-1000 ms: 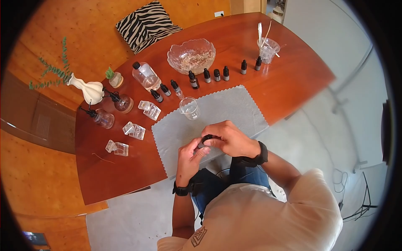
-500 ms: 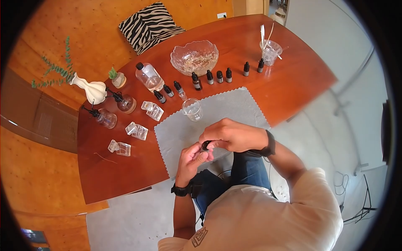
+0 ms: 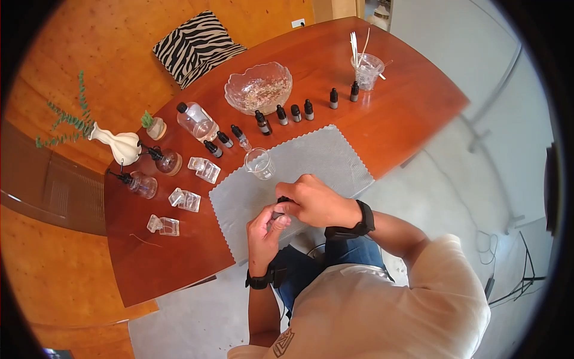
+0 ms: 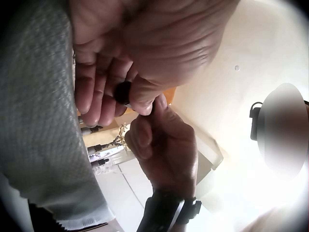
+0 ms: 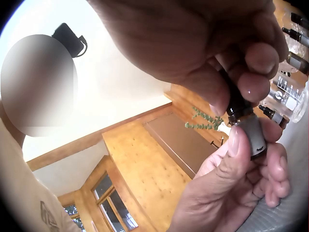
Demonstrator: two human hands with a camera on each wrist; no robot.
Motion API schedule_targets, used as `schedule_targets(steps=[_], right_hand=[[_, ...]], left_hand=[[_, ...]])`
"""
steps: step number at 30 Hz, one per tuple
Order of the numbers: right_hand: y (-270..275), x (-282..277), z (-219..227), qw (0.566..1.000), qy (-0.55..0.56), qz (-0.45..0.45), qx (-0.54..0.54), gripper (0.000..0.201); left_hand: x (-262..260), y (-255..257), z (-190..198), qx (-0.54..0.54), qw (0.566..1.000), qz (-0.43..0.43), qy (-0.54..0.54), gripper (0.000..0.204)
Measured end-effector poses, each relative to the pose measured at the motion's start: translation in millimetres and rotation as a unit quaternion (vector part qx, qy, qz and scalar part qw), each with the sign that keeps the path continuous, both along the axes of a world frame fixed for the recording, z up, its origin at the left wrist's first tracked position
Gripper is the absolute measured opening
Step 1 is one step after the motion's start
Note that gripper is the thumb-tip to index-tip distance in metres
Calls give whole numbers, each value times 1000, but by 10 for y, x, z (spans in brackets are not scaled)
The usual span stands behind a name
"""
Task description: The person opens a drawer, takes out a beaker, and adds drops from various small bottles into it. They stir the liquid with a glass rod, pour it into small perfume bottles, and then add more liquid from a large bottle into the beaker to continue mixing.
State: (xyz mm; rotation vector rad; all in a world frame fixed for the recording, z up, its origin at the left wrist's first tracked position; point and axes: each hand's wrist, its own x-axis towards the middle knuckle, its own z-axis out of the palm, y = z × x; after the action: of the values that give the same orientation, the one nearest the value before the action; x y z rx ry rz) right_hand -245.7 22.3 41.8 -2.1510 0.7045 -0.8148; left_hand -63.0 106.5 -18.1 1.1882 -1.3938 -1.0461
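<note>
Over the grey mat [image 3: 323, 155], near the table's front edge, both hands meet at one small dark dropper bottle with a grey label [image 5: 256, 135]. My left hand [image 3: 263, 236] holds its body between thumb and fingers. My right hand [image 3: 314, 200] pinches the black cap [image 5: 235, 99] from above. In the right wrist view the bottle stands tilted, with its neck just under the cap. The left wrist view shows the dark round bottle base [image 4: 123, 92] by the left thumb. A glass beaker [image 3: 259, 163] stands on the mat beyond the hands.
Several dark dropper bottles [image 3: 263, 124] line the table behind the mat. A large clear bottle [image 3: 197, 121], a scalloped glass bowl [image 3: 259, 90] and a plastic cup with sticks [image 3: 366, 72] stand farther back. Square glass bottles [image 3: 185, 200], spray bottles [image 3: 142, 184] and a white vase [image 3: 116, 146] are at left.
Both hands stay together at the dropper bottle. The right hand's fingers and wrist have shifted about the cap, which is now more covered. The head view has swung slightly.
</note>
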Motion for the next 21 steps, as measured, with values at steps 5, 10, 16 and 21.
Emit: schedule_targets(steps=[5, 10, 16, 21], right_hand=[[-206, -291, 81, 1000, -19, 0, 0, 15], [-806, -957, 363, 976, 15, -216, -26, 14], [-1706, -1392, 186, 943, 123, -298, -85, 10], [-2002, -1390, 87, 926, 214, -284, -129, 10]], left_hand=[[-33, -21, -4, -16, 997, 16, 68, 43], [-49, -28, 75, -12, 999, 19, 46, 50], [-44, -26, 47, -7, 1000, 19, 16, 44], [-57, -27, 28, -8, 999, 30, 5, 39]])
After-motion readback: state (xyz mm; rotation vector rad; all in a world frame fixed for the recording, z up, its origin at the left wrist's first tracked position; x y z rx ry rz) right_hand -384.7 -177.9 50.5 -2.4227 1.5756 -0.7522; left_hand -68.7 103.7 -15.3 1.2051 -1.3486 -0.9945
